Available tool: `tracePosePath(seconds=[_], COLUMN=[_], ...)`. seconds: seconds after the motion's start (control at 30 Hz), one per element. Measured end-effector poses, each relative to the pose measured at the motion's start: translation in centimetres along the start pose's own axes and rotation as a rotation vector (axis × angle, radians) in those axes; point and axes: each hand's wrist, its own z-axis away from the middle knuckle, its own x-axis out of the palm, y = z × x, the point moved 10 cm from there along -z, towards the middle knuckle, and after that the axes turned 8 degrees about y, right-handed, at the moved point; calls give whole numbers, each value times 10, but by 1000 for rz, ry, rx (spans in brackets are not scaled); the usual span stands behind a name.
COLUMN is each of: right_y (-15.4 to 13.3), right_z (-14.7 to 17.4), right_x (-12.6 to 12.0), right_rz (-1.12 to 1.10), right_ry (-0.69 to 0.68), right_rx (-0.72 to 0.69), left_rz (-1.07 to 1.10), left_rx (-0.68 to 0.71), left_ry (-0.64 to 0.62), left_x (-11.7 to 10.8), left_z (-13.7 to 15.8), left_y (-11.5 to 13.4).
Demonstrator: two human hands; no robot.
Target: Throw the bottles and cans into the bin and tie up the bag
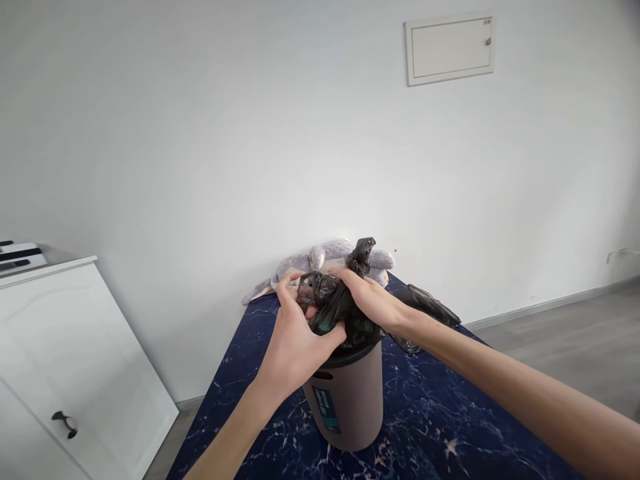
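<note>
A grey-brown trash can [353, 400] with a dark rim and a teal label stands upright on the blue marbled table. Over its mouth bunches a black plastic trash bag [367, 327], part of it trailing out to the right. My left hand [303, 327] is curled round the gathered plastic at the left of the opening, thumb near the rim. Across the top lies my right hand [365, 293], closed on the bag, with a twisted tuft of plastic sticking up behind it. Its fingertips are partly hidden by the plastic.
A grey plush toy [295, 263] lies against the wall at the table's [240, 393] far end. A white cabinet [75, 360] with a dark handle stands to the left. Grey floor [565, 327] shows at the right. A white panel [450, 48] is set in the wall.
</note>
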Motion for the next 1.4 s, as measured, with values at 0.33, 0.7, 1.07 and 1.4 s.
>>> tracePosePath(seconds=[0.33,0.7,1.07,1.4], right_y=[13,13,8,-22], right_z=[8,7,17,23], right_x=[-7,-31,-39,-49], right_rz=[-201,-278,-41,258], right_ry=[-44,-74,-252,-81], right_rx=[167,178,-21,-416], left_rz=[-36,-27,28,54], left_rx=[-23,135,114,30], left_ry=[-111,-263,-582,-326], left_x=[9,17,42,20], left_z=[-10,-18,-16,-31], left_y=[-2,28,30,8])
